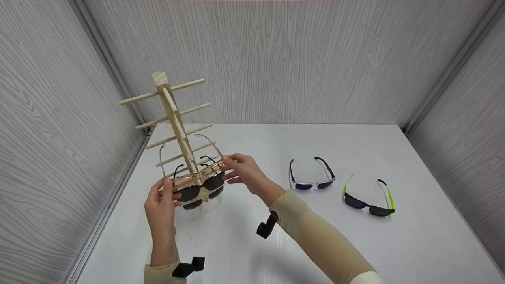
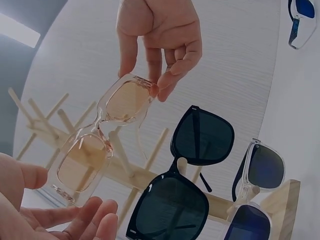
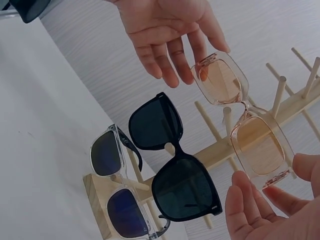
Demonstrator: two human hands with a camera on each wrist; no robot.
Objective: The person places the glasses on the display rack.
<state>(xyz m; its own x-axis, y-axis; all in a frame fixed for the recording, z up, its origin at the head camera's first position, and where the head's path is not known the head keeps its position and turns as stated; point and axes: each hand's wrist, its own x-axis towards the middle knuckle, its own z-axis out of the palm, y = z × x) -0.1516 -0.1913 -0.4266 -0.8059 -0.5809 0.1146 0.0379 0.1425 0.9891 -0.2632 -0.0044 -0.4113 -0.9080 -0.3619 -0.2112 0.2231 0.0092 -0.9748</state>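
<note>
Left of centre, the left hand point(image 1: 159, 200) and right hand point(image 1: 244, 170) are pinching peach-lensed sunglasses point(image 2: 129, 102) by opposite ends, probably for balance.

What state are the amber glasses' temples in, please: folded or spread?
Spread: in the head view, the amber glasses have both temples extended back, one on each side of the wooden post.

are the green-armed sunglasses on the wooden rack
No, the green-armed sunglasses lie on the white table, apart from the wooden rack.
</note>
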